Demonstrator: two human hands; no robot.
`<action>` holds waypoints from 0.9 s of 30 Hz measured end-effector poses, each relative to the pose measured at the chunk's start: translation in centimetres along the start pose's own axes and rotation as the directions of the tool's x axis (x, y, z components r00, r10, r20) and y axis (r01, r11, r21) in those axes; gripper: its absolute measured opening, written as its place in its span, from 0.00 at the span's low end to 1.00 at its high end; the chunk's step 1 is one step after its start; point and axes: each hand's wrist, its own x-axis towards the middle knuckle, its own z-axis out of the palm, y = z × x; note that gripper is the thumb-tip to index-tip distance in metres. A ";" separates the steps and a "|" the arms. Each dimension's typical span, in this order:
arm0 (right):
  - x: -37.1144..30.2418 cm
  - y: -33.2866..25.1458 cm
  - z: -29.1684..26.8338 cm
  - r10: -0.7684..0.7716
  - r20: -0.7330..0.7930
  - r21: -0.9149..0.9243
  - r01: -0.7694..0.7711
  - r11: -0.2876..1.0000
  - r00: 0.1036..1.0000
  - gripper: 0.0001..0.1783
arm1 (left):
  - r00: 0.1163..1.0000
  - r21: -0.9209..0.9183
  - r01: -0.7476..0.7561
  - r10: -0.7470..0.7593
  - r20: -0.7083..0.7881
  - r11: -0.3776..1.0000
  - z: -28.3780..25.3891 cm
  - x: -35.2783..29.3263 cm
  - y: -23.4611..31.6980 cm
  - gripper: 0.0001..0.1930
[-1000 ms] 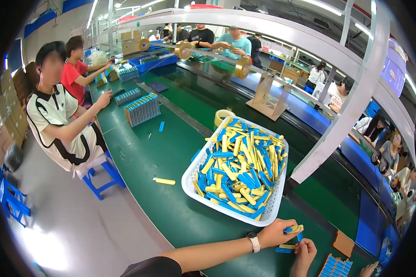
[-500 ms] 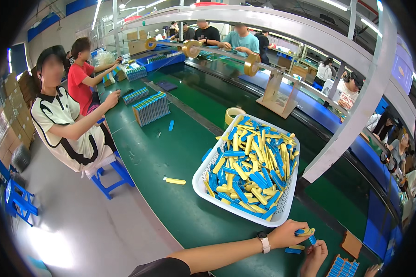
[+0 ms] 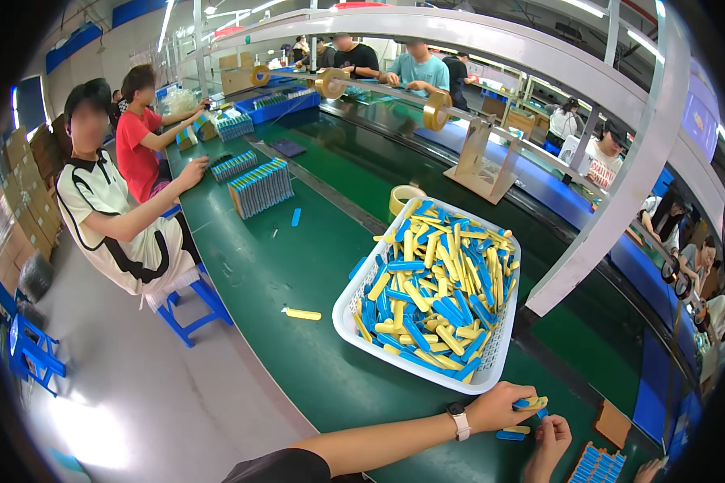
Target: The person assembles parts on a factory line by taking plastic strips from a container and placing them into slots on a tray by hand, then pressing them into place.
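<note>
Holding blue-and-yellow strips (image 3: 529, 403) in left hand (image 3: 495, 409), 5 o'clock in view; with right hand (image 3: 549, 441) just beside, grip impossible to tell. May scatter strips if pinched loosely, or spill heaped basket (image 3: 495, 362) at left hand's 11 o'clock if knocked. In way at left hand's 1 o'clock: white post (image 3: 582, 236). On worktop (image 3: 338, 382): loose strips (image 3: 510, 435) close by, blue pieces (image 3: 598, 464) at right hand's 4 o'clock.

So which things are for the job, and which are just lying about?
Seem to be for the job:
blue and yellow pieces in the left hand, with the right hand close by
white basket heaped with more

Look just lying about:
lone yellow piece
lone blue piece
tape roll beside the basket
</note>
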 end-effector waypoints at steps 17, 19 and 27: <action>0.6 0.4 0.4 0.032 -0.023 0.000 -0.032 0.999 0.999 0.03 | 1.000 -0.023 -0.012 0.013 0.002 1.000 0.1 0.3 -0.1 0.13; 0.3 0.3 0.0 0.016 0.042 0.027 -0.017 0.999 0.999 0.04 | 1.000 -0.024 -0.020 0.020 -0.001 1.000 0.2 0.3 -0.2 0.13; 0.0 1.0 0.1 0.010 -0.036 0.050 -0.008 0.999 0.999 0.02 | 0.999 -0.033 0.037 -0.036 0.024 0.999 -0.3 -0.4 0.4 0.12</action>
